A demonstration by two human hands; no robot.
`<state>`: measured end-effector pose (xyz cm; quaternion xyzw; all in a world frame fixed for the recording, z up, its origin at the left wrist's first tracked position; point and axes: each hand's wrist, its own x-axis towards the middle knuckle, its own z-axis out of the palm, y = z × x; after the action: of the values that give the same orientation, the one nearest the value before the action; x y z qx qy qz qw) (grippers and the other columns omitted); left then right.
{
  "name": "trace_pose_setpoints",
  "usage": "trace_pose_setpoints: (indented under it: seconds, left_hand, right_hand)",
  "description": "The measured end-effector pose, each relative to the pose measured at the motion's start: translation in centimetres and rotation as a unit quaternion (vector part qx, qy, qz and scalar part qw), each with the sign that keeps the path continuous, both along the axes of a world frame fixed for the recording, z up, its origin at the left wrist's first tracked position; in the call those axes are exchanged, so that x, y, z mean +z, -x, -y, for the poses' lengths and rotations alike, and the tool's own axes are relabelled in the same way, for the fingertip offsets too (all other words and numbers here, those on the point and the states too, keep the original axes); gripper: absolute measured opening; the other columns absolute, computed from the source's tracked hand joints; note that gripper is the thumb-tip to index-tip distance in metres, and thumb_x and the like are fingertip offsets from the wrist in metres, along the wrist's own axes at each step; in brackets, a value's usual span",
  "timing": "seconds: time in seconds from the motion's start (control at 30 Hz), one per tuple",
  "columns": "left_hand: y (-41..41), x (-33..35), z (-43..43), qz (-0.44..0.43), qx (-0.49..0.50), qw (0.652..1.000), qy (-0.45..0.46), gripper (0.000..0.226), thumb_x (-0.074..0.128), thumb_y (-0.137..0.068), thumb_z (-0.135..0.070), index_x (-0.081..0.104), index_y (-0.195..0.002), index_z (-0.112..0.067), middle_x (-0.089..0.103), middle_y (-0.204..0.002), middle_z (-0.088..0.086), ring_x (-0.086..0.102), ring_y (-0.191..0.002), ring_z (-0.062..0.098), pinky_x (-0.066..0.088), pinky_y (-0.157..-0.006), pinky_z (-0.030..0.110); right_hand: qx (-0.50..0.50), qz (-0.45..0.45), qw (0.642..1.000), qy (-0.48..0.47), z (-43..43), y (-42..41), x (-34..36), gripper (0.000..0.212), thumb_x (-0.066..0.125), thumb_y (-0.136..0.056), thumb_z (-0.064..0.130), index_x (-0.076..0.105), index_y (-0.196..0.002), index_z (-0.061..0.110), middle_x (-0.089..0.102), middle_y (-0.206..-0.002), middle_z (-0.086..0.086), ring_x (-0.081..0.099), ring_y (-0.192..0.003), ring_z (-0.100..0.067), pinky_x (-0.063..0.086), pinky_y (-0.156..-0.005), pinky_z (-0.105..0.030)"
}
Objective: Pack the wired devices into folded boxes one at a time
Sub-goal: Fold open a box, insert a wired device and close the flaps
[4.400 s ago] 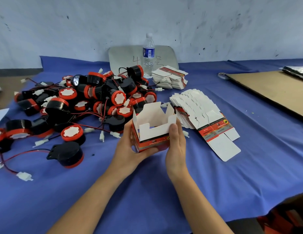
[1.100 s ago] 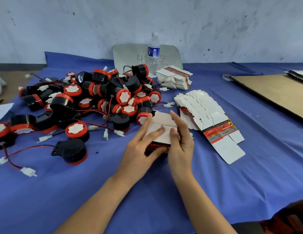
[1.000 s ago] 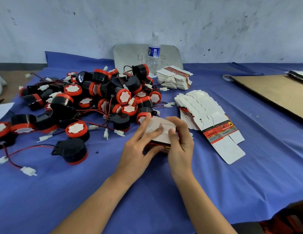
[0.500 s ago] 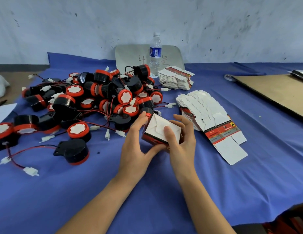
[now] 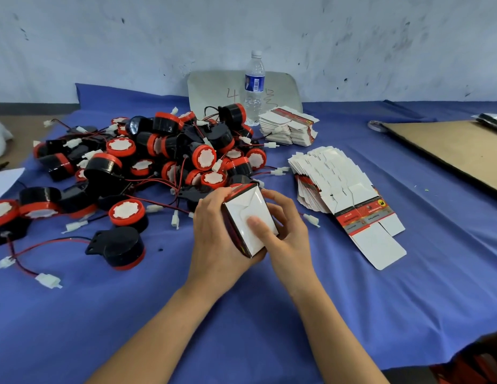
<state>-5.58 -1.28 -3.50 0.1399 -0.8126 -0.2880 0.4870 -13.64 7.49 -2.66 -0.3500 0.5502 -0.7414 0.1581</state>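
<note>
The box [image 5: 248,214] had been raised from the worktop [image 5: 131,314] and tipped upright; it was gripped by the left hand [image 5: 214,245] and the right hand [image 5: 289,236], thumb pressed on its closed flaps.

Everything was lit evenly by soft, cool light, so only faint shadows were thrown on the blue cloth [image 5: 408,300]. A bit of sheen was caught on the box [image 5: 241,209]. Edges were bent by wide-angle distortion, details slightly smeared.

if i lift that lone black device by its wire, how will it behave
The black device would likely dangle and swing: its thin wire looks floppy. Lying flat on its round face, it would probably slide, not roll.
</note>
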Motion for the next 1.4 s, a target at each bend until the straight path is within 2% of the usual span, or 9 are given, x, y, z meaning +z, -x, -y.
trace_pose_setpoints:
  seconds: [0.17, 0.23, 0.47, 0.63, 0.9, 1.03, 1.23, 1.33, 1.4]
  left_hand:
    - [0.3, 0.3, 0.1, 0.016, 0.033, 0.998, 0.055, 0.103, 0.093, -0.05, -0.019, 0.032, -0.133, -0.016, 0.038, -0.13, -0.004, 0.041, -0.12, 0.02, 0.045, -0.094, 0.056]
    - [0.2, 0.2, -0.1, 0.028, 0.04, 0.996, 0.074, 0.101, 0.093, -0.051, -0.022, 0.033, -0.132, -0.012, 0.039, -0.13, 0.0, 0.039, -0.121, 0.02, 0.045, -0.094, 0.058]
    - [0.3, 0.2, -0.4, 0.04, 0.036, 0.995, 0.08, 0.098, 0.091, -0.058, -0.026, 0.034, -0.135, -0.008, 0.042, -0.132, 0.006, 0.037, -0.126, 0.02, 0.045, -0.097, 0.056]
    - [0.4, 0.2, -0.3, 0.02, 0.028, 0.996, 0.088, 0.085, 0.074, -0.069, -0.041, 0.033, -0.136, -0.009, 0.039, -0.133, 0.002, 0.038, -0.127, 0.019, 0.041, -0.101, 0.053]
    - [0.4, 0.2, -0.3, 0.032, 0.032, 0.995, 0.084, 0.086, 0.075, -0.067, -0.04, 0.032, -0.136, -0.012, 0.037, -0.133, 0.001, 0.038, -0.127, 0.019, 0.038, -0.105, 0.045]
    - [0.4, 0.2, -0.4, 0.036, 0.031, 0.994, 0.098, 0.091, 0.083, -0.063, -0.03, 0.033, -0.135, -0.01, 0.041, -0.133, 0.005, 0.039, -0.126, 0.02, 0.041, -0.101, 0.05]
    - [0.3, 0.4, -0.5, 0.02, 0.015, 0.997, 0.066, 0.095, 0.082, -0.059, -0.035, 0.03, -0.137, -0.017, 0.036, -0.134, -0.002, 0.04, -0.126, 0.018, 0.044, -0.101, 0.046]
    - [0.2, 0.2, -0.1, 0.017, -0.039, 0.999, 0.006, 0.1, 0.087, -0.057, -0.037, 0.031, -0.137, -0.019, 0.04, -0.136, -0.003, 0.045, -0.128, 0.017, 0.044, -0.103, 0.038]
    - [0.1, 0.1, 0.2, 0.015, -0.09, 0.995, -0.051, 0.101, 0.087, -0.058, -0.044, 0.032, -0.138, -0.017, 0.043, -0.137, -0.003, 0.045, -0.129, 0.012, 0.042, -0.104, 0.026]
  right_hand:
    - [-0.039, -0.035, 0.998, -0.03, 0.2, -0.1, -0.4, 0.036, 0.066, -0.085, 0.026, 0.063, -0.119, 0.017, 0.07, -0.109, 0.006, 0.066, -0.102, -0.013, 0.053, -0.081, -0.026]
    - [-0.062, -0.049, 0.996, -0.043, 0.2, -0.2, -0.5, 0.035, 0.065, -0.085, 0.029, 0.063, -0.118, 0.018, 0.071, -0.106, 0.008, 0.067, -0.099, -0.013, 0.055, -0.08, -0.03]
    - [-0.09, -0.084, 0.991, -0.044, 0.2, -0.2, -0.5, 0.028, 0.063, -0.086, 0.029, 0.059, -0.114, 0.028, 0.067, -0.105, 0.018, 0.065, -0.097, -0.007, 0.051, -0.078, -0.019]
    - [-0.085, -0.093, 0.992, -0.031, 0.3, -0.4, -0.2, 0.026, 0.061, -0.087, 0.024, 0.056, -0.112, 0.031, 0.067, -0.104, 0.019, 0.065, -0.096, -0.003, 0.049, -0.077, -0.015]
    - [-0.079, -0.082, 0.993, -0.028, 0.2, -0.5, -0.2, 0.026, 0.06, -0.088, 0.023, 0.056, -0.113, 0.029, 0.067, -0.101, 0.021, 0.064, -0.094, -0.001, 0.047, -0.076, -0.012]
    - [-0.084, -0.08, 0.992, -0.04, 0.2, -0.4, -0.3, 0.029, 0.059, -0.087, 0.02, 0.056, -0.113, 0.032, 0.066, -0.102, 0.022, 0.063, -0.097, -0.002, 0.048, -0.079, -0.014]
    - [-0.022, -0.032, 0.999, -0.01, 0.0, -0.1, -0.2, 0.031, 0.053, -0.09, 0.019, 0.06, -0.12, 0.017, 0.069, -0.112, 0.008, 0.063, -0.106, -0.008, 0.048, -0.084, -0.017]
    - [0.009, 0.075, 0.997, 0.021, -0.2, 0.4, 0.2, 0.028, 0.048, -0.087, 0.019, 0.07, -0.104, 0.023, 0.071, -0.108, 0.001, 0.064, -0.101, -0.013, 0.048, -0.081, -0.024]
    - [0.011, 0.117, 0.993, 0.029, -0.5, 0.9, 0.4, 0.026, 0.05, -0.086, 0.023, 0.072, -0.099, 0.023, 0.072, -0.105, -0.006, 0.065, -0.096, -0.018, 0.049, -0.077, -0.028]
